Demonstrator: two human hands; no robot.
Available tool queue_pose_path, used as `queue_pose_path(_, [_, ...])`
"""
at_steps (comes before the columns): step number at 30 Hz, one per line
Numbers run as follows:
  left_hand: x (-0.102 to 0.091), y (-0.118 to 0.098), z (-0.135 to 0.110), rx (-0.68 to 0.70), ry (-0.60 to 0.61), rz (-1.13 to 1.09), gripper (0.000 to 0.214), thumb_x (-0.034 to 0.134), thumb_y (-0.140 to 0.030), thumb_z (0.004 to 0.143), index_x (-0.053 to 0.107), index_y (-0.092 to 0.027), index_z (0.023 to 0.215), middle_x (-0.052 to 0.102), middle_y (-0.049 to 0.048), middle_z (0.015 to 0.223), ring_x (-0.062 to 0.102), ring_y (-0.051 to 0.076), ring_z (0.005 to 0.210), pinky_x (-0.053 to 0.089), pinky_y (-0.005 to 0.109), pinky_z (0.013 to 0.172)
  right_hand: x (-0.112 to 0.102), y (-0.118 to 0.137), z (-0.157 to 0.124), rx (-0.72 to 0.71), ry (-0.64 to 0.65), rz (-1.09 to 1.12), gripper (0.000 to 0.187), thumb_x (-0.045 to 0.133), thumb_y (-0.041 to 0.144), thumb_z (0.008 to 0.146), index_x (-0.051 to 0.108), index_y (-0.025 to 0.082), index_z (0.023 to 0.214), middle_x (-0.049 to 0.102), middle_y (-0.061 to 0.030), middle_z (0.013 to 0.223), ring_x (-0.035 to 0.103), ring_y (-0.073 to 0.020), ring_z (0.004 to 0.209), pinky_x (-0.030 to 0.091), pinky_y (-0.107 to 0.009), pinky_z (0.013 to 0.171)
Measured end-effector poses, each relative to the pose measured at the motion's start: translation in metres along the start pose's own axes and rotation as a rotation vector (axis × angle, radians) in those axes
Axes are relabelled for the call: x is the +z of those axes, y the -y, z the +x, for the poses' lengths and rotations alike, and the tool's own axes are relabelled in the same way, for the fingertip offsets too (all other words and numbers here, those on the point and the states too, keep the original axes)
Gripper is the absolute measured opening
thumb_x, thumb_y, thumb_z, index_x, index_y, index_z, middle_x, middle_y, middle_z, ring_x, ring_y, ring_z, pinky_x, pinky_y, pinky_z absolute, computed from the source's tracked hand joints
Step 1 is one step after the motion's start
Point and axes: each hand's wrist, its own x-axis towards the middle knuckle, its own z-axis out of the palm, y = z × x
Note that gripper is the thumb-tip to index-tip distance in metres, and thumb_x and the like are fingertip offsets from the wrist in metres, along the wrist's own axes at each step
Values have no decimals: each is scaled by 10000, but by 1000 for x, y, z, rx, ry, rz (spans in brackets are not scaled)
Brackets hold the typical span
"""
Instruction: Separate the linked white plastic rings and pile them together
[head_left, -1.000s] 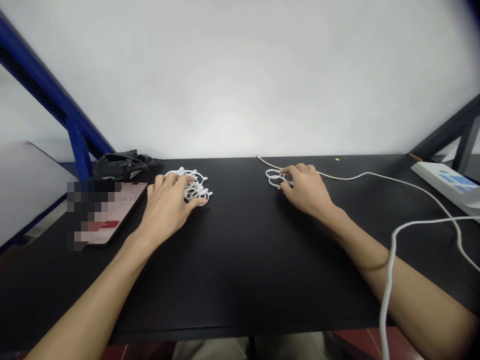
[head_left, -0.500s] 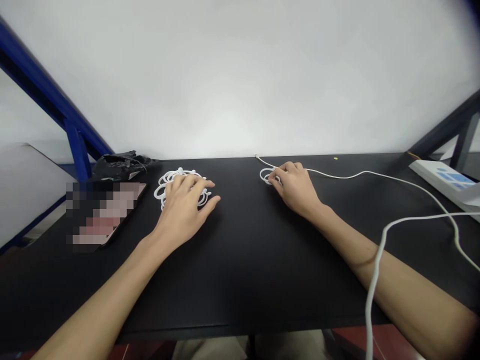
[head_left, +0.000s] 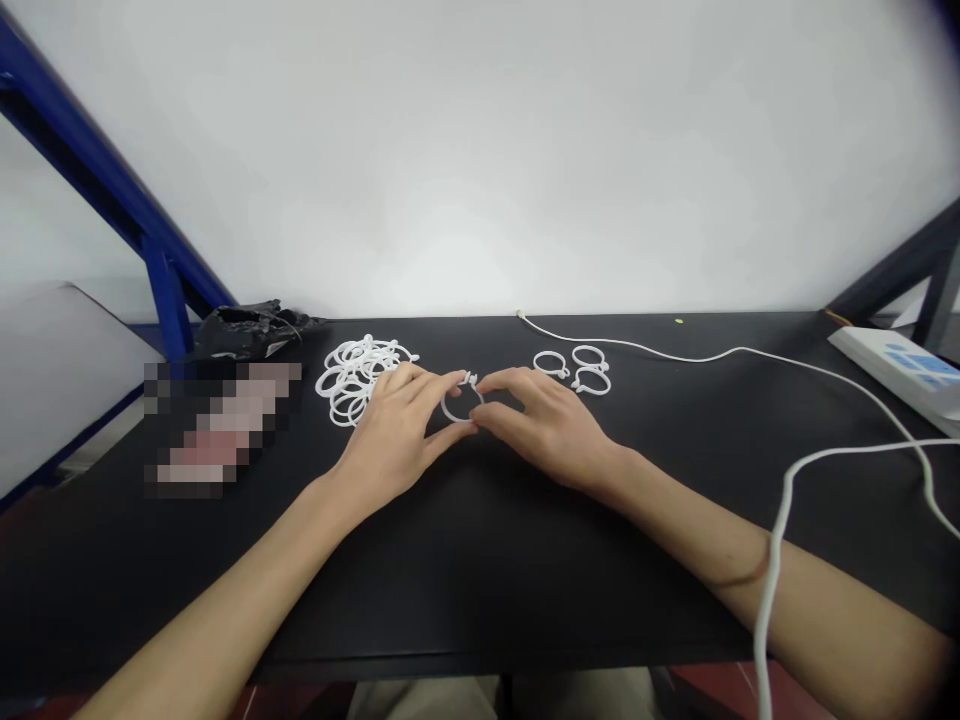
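Between my two hands, a white plastic curtain ring [head_left: 444, 406] with a small knobbed clasp at its top is held above the black table. My left hand [head_left: 401, 415] pinches its left side with thumb and fingers. From the right, my right hand [head_left: 544, 415] grips the same ring by fingertips near the clasp and lower edge. A heap of similar white rings [head_left: 346, 372] lies left, partly behind my left hand. Beyond my right hand lie three separate rings: one to the left [head_left: 550, 354], one at the back [head_left: 588, 348] and one in front [head_left: 596, 392].
A white cable [head_left: 667, 355] runs across the back right of the black table [head_left: 480, 580]; another loop [head_left: 780, 490] passes over my right forearm. At right is a white box [head_left: 885, 365]. A blurred-out flat object [head_left: 225, 430] and crumpled black plastic [head_left: 240, 328] lie left.
My left hand has come right from the heap and my right hand has come left and nearer. Both now hold one ring. The three rings at right are uncovered.
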Motion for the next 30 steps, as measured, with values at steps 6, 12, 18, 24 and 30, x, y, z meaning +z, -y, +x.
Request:
queue_pose_path(6, [4, 0, 0, 75, 46, 0, 274, 489, -256, 963, 559, -166, 1212, 680, 72, 964, 537, 225, 923, 458, 398, 837, 5, -3, 1, -27, -54, 148, 190, 429, 195, 984, 615, 184, 1021, 660, -88, 1007, 616, -171, 890, 511, -304, 790])
queue_pose_path(12, [5, -4, 1, 7, 74, -32, 213, 403, -218, 988, 579, -189, 1104, 671, 50, 878, 552, 210, 860, 474, 377, 774, 9, -1, -1, 111, -21, 299, 189, 434, 260, 987, 572, 200, 1101, 609, -72, 979, 615, -150, 817, 532, -286, 716])
queue_pose_path(18, [7, -2, 0, -91, 27, -99, 151, 455, -205, 961, 509, -206, 1102, 686, 52, 1014, 602, 231, 998, 460, 429, 899, 4, -1, -2, 167, 14, 442, 237, 449, 231, 975, 543, 219, 1192, 608, -74, 1097, 627, -148, 864, 537, -302, 764])
queue_pose_path(24, [7, -3, 0, -54, 58, -115, 276, 448, -206, 965, 463, -208, 1241, 721, 43, 990, 583, 244, 1064, 436, 455, 925, 4, 2, -2, 142, 33, 499, 219, 451, 241, 981, 575, 224, 1160, 631, -74, 1086, 631, -164, 913, 538, -324, 804])
queue_pose_path(30, [-2, -14, 1, -102, 112, -35, 365, 527, -391, 911, 549, -178, 1207, 677, 72, 1020, 552, 242, 976, 447, 429, 880, 2, 0, -3, 235, -8, 490, 147, 481, 218, 963, 582, 227, 1070, 634, -43, 977, 625, -144, 827, 526, -286, 730])
